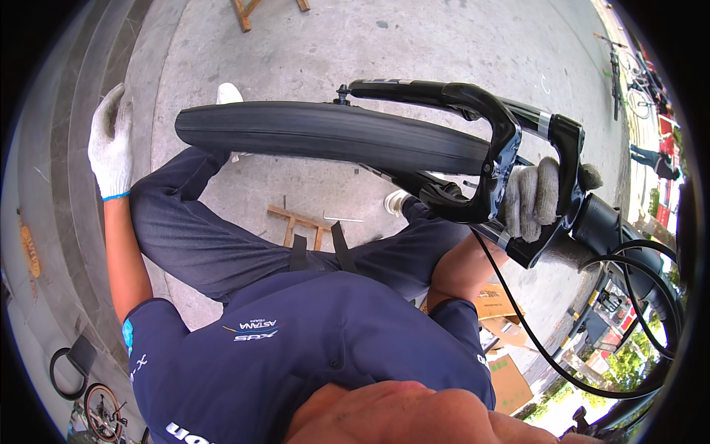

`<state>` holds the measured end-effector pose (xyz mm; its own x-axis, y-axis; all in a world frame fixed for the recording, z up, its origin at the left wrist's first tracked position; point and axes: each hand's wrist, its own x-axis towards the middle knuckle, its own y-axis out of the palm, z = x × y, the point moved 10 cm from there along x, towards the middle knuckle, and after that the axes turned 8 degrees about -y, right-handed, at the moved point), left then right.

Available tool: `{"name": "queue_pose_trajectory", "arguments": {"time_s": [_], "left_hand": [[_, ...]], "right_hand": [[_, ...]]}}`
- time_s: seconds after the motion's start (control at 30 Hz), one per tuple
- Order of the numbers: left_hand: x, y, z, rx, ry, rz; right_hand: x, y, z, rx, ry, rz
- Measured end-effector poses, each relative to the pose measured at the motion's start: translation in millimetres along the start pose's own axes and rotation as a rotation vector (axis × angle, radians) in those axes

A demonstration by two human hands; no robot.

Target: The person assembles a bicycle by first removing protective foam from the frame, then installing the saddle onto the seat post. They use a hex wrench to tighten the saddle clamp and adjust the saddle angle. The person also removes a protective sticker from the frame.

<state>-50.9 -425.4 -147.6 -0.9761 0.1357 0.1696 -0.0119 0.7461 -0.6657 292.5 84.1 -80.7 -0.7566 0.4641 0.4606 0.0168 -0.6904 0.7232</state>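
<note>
A front bicycle wheel with a black tyre (pixel 325 137) lies across the view above my legs, between the legs of a black suspension fork (pixel 505 140). Smooth streaks run along the tread. Its axle end (pixel 342 94) shows at the far fork leg. My right hand (pixel 531 198), in a grey-stained knit glove, wraps its fingers round the fork between the arch and the crown (pixel 568 159); part of the hand is hidden behind the crown. Out to the left, away from the wheel, my left hand (pixel 112 144) in a white knit glove is open and holds nothing.
Black cables (pixel 518 314) loop from the frame at the right. Below the wheel, a wooden stand (pixel 299 222) and a thin metal rod (pixel 344 218) are on the concrete floor. Cardboard (pixel 510 385) lies at lower right. Steps (pixel 70 170) rise at left; another bicycle (pixel 103 411) stands lower left.
</note>
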Motion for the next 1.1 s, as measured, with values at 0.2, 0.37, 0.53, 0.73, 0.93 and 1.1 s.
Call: {"name": "queue_pose_trajectory", "arguments": {"time_s": [0.2, 0.37, 0.53, 0.73, 0.93, 1.1], "left_hand": [[-40, 33, -100, -0.261, 0.193, 0.295], [-59, 92, -91, 0.241, 0.27, 0.52], [-19, 104, -55, 0.236, 0.348, 0.477], [20, 159, -84, 0.18, 0.439, 0.432], [33, 122, -98, 0.154, 0.365, 0.224], [-15, -24, -251, -0.426, 0.663, 0.04]], "right_hand": [[-1, 4, 2, 0.008, -0.007, 0.004], [3, 11, 4, 0.045, -0.022, 0.044], [31, 13, 3, 0.163, -0.055, 0.124], [68, -40, -38, -0.04, -0.025, -0.042], [97, -62, -87, 0.0, 0.112, -0.019], [102, -57, -104, -0.165, 0.062, -0.216]]}}
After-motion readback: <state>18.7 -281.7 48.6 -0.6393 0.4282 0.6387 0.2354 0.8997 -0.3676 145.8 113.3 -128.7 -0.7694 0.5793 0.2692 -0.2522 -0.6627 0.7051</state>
